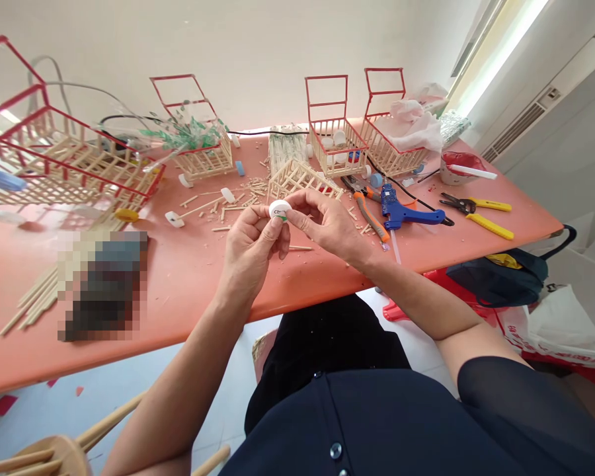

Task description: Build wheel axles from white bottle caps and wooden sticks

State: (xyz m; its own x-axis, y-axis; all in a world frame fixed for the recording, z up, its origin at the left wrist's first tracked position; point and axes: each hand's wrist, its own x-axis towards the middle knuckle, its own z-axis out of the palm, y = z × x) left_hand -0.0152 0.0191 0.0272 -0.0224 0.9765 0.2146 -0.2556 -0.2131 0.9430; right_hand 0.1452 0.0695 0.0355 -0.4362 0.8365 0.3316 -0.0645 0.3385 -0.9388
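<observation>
A white bottle cap (pixel 279 209) with a green mark on its face is pinched between both hands above the table's front part. My left hand (pixel 252 246) grips its left and lower side with thumb and fingers. From the other side, my right hand (pixel 327 225) has its thumb and fingertips on the cap's right edge. Just behind the hands lies a small wooden-stick frame (pixel 302 178). To the left, a thin stick joins two white caps as an axle (pixel 201 209). Short cut sticks (pixel 250 195) are scattered around it.
Mini stick carts, including one holding caps (pixel 338 158), stand along the wall. Right of my hands lie a blue glue gun (pixel 406 215), orange-handled pliers (pixel 371 211) and yellow-handled wire strippers (pixel 486 215). A red-stained bowl (pixel 461 173) is behind them. Long sticks (pixel 39 294) lie left.
</observation>
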